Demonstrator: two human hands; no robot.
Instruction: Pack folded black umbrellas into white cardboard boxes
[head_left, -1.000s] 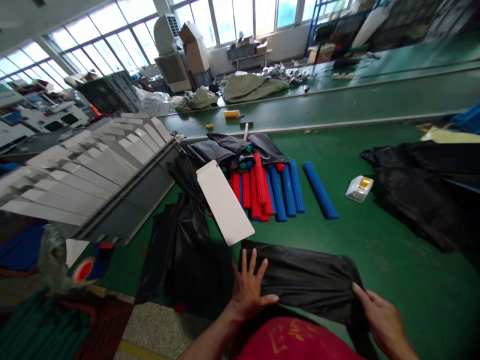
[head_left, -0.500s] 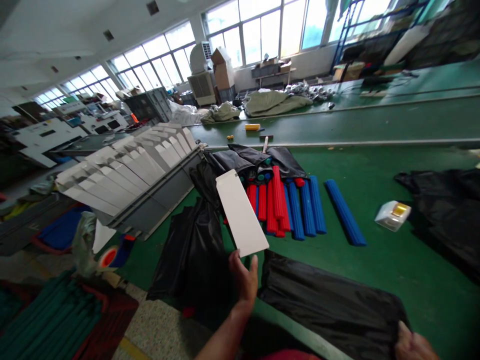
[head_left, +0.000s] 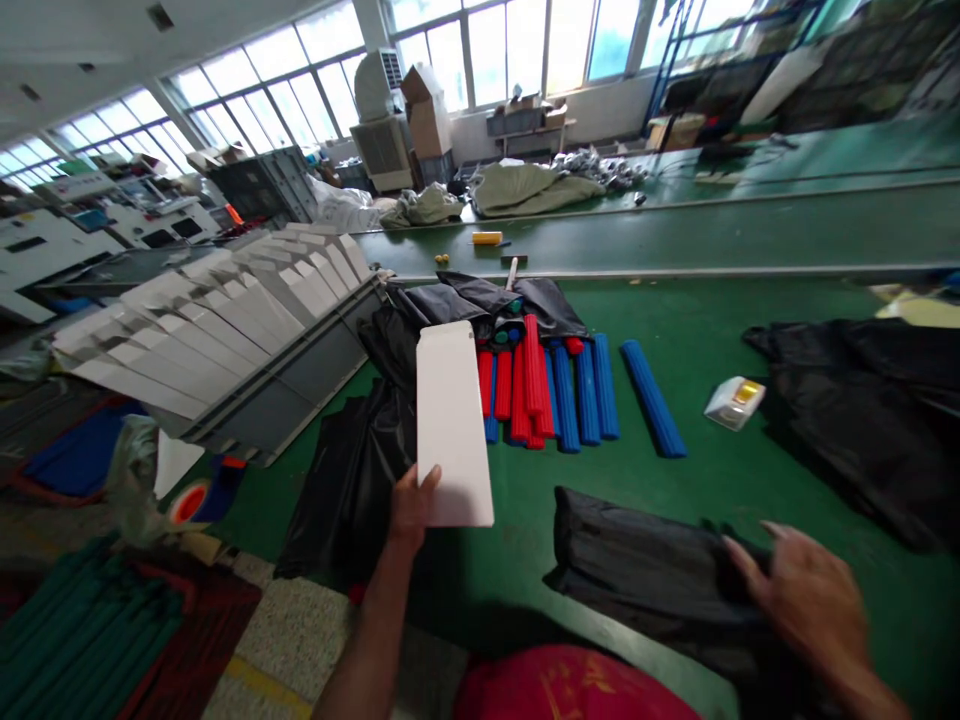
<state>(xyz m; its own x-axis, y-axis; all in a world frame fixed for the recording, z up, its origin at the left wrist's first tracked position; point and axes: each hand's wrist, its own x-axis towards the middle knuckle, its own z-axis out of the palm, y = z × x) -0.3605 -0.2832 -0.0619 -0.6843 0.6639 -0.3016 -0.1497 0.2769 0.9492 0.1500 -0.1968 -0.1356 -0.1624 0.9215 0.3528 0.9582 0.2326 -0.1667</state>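
Observation:
A flat white cardboard box (head_left: 452, 420) is gripped along its lower left edge by my left hand (head_left: 415, 503), thumb on its face. The box stands tilted over the green table, in front of several red ribbed rods (head_left: 534, 385). My right hand (head_left: 810, 590) is over the right end of a black plastic bag (head_left: 645, 545), thumb and fingers apart; whether it touches the bag is hard to tell. The bag lies near the table's front edge and looks filled. More black bags (head_left: 360, 470) lie beneath and left of my left hand.
Several blue ribbed rods (head_left: 589, 395) lie beside the red ones. A grey crate (head_left: 292, 380) of white boxes stands at left, near a tape roll (head_left: 189, 502). A clear-and-yellow object (head_left: 735, 402) and black bags (head_left: 855, 420) lie at right. Green rods (head_left: 90, 620) fill a low crate.
My left hand has moved left and now holds the white box more upright. My right hand has opened from its hold on the bag's end and is now above the bag.

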